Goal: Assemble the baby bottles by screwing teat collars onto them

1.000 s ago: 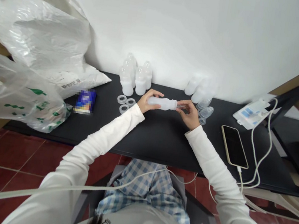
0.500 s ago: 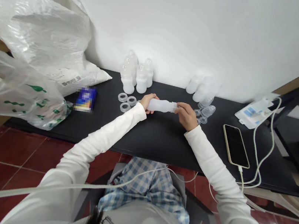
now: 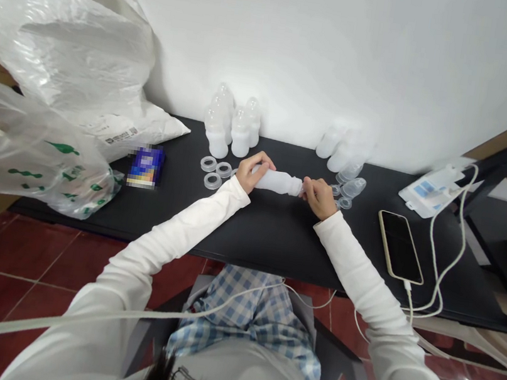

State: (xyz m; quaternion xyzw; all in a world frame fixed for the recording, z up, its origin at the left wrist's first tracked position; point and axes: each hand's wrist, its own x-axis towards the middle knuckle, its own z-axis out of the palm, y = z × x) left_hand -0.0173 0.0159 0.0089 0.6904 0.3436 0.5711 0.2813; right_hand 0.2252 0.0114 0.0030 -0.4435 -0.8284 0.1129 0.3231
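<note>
A white translucent baby bottle (image 3: 274,181) lies on its side in my hands, above the table, its mouth pointing right. My left hand (image 3: 254,174) is wrapped round its base end, thumb on top. At the neck, my right hand (image 3: 319,196) pinches a small clear piece that looks like a teat, mostly hidden by the fingers. Behind my left hand stand several bottles with clear domed caps (image 3: 241,134). Left of that hand lie white rings (image 3: 213,181). Beyond my right hand are more bottles (image 3: 340,156), clear domed caps (image 3: 354,186) and small clear pieces (image 3: 344,202).
The black table (image 3: 271,231) meets a white wall behind. Plastic bags (image 3: 63,60) and a blue packet (image 3: 145,167) are at the left. A phone (image 3: 400,247) with a white cable (image 3: 442,269) and a white-and-blue package (image 3: 432,190) lie at the right.
My left hand has shifted its grip, the thumb now over the top of the bottle. My right fingers have curled into a tighter pinch at the bottle's mouth.
</note>
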